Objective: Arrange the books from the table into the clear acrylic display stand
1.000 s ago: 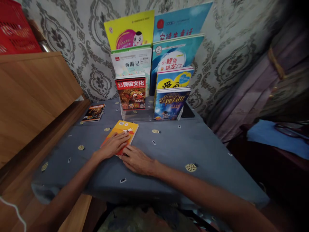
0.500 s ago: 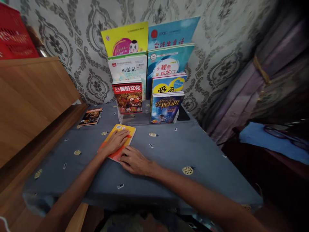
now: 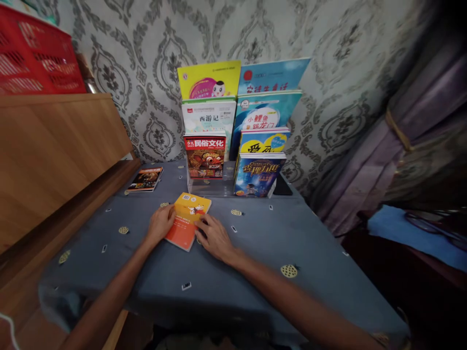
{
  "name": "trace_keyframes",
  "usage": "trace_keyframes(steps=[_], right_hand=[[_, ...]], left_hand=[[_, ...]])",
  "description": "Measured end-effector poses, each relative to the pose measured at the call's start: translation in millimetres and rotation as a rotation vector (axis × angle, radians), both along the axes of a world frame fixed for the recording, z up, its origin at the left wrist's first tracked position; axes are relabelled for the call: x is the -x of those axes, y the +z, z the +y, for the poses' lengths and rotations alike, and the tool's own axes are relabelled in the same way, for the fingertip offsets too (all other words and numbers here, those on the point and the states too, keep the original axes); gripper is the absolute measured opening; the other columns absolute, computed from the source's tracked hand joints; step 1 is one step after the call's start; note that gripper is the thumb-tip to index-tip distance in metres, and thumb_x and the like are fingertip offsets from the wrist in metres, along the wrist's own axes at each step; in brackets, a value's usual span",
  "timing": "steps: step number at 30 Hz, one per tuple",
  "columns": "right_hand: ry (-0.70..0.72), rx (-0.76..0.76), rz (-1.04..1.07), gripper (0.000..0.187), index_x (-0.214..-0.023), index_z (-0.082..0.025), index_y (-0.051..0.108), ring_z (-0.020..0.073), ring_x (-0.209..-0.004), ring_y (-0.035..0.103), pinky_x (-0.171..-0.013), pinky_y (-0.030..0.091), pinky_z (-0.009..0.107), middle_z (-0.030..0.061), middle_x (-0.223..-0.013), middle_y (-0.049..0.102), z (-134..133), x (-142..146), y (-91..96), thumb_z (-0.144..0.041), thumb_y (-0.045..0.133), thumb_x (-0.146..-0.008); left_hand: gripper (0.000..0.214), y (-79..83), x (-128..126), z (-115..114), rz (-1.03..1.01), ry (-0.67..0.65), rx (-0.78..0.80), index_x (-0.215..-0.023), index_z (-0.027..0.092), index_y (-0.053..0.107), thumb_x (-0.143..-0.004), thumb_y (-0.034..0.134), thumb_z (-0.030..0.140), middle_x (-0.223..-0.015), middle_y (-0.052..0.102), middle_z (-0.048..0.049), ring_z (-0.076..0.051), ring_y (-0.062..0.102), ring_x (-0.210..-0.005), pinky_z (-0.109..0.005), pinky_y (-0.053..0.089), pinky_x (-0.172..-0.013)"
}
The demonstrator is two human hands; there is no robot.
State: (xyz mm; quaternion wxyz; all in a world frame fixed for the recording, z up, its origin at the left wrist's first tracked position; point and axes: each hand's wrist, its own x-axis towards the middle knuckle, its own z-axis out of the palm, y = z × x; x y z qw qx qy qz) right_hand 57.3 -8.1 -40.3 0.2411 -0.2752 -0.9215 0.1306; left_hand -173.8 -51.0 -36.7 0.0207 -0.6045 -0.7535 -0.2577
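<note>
An orange and yellow book (image 3: 185, 224) lies on the cloth-covered table, its barcode end pointing away from me. My left hand (image 3: 160, 224) is closed at the book's left edge, with the fingertips partly hidden. From the other side my right hand (image 3: 215, 238) holds the right edge, fingers bent and the thumb nearer me. Behind the book, a clear stand (image 3: 209, 186) carries several upright books, among them a red-titled book (image 3: 205, 158) on the left and a dark blue book (image 3: 258, 177) on the right.
A dark-covered book (image 3: 146, 179) lies flat at the back left. Behind the stand's right end is a flat black object (image 3: 282, 186). A wooden cabinet (image 3: 65, 146) with a red basket (image 3: 40, 53) borders the left. Glasses on blue cloth (image 3: 394, 228) sit at right.
My left hand has moved off the book's cover to its left edge. My right hand has shifted farther up the right edge. The camera view has also shifted.
</note>
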Motion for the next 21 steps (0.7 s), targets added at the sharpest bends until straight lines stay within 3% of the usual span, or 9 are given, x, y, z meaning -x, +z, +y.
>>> trace_keyframes(steps=[4, 7, 9, 12, 14, 18, 21], right_hand=[[-0.026, 0.0, 0.031, 0.022, -0.113, -0.018, 0.067, 0.0235, -0.108, 0.058, -0.097, 0.048, 0.041, 0.0102, -0.119, 0.06, 3.2, -2.8, -3.5, -0.025, 0.056, -0.095], [-0.047, 0.004, 0.046, 0.022, -0.112, -0.018, 0.067, 0.0237, -0.106, 0.058, -0.097, 0.049, 0.042, 0.0107, -0.116, 0.062, 8.0, -5.1, -3.9, -0.023, 0.054, -0.095], [-0.054, -0.008, 0.05, 0.022, -0.112, -0.018, 0.067, 0.0239, -0.104, 0.058, -0.096, 0.049, 0.043, 0.0107, -0.114, 0.062, 10.6, -5.8, -4.3, -0.022, 0.054, -0.094], [-0.059, -0.021, 0.072, 0.024, -0.114, -0.018, 0.067, 0.024, -0.103, 0.059, -0.096, 0.049, 0.043, 0.0112, -0.113, 0.062, 13.1, -5.7, -7.1, -0.022, 0.053, -0.094], [-0.048, -0.025, 0.1, 0.025, -0.116, -0.019, 0.066, 0.0241, -0.104, 0.059, -0.095, 0.05, 0.043, 0.0113, -0.114, 0.062, 14.1, -5.5, -10.6, -0.022, 0.053, -0.094], [-0.036, -0.011, 0.171, 0.028, -0.12, -0.021, 0.064, 0.0245, -0.106, 0.059, -0.097, 0.051, 0.043, 0.0108, -0.117, 0.061, 16.2, -6.1, -17.4, -0.023, 0.053, -0.093], [-0.088, 0.072, 0.189, 0.042, -0.131, -0.019, 0.055, 0.0258, -0.115, 0.058, -0.1, 0.05, 0.044, 0.013, -0.128, 0.056, 20.0, -6.5, -18.3, -0.027, 0.058, -0.09]], left_hand=[[0.035, 3.3, 8.2, 2.2, -0.504, 0.092, 0.035, -0.114, 0.016, 0.065, -0.085, 0.055, 0.032, -0.087, 0.073, -0.0071, -0.021, 0.068, -0.08, -0.028, 0.051, -0.064], [0.044, 7.7, 10.0, -4.4, -0.957, 0.176, 0.088, -0.113, 0.014, 0.061, -0.077, 0.064, 0.039, -0.081, 0.071, -0.0049, -0.016, 0.066, -0.068, -0.018, 0.04, -0.045], [0.045, 10.7, 7.5, -9.8, -1.124, 0.178, 0.128, -0.106, 0.015, 0.062, -0.071, 0.071, 0.042, -0.078, 0.069, -0.0034, -0.013, 0.063, -0.062, -0.015, 0.033, -0.041], [0.043, 12.7, -0.8, -14.6, -1.21, 0.088, 0.22, -0.086, 0.015, 0.062, -0.063, 0.078, 0.048, -0.067, 0.064, 0.0007, -0.009, 0.056, -0.052, -0.015, 0.03, -0.038], [0.046, 11.5, -8.5, -15.0, -1.223, 0.039, 0.233, -0.08, 0.016, 0.061, -0.058, 0.081, 0.05, -0.065, 0.065, 0.0013, -0.01, 0.058, -0.052, -0.016, 0.036, -0.04], [0.054, 4.8, -23.2, -13.3, -1.316, -0.06, 0.082, -0.089, 0.017, 0.057, -0.055, 0.085, 0.047, -0.088, 0.074, -0.0046, -0.02, 0.071, -0.076, -0.026, 0.053, -0.061], [0.058, 0.0, -29.7, -13.2, -1.371, -0.105, 0.044, -0.094, 0.018, 0.053, -0.056, 0.085, 0.048, -0.089, 0.075, -0.006, -0.025, 0.073, -0.08, -0.032, 0.056, -0.069]])
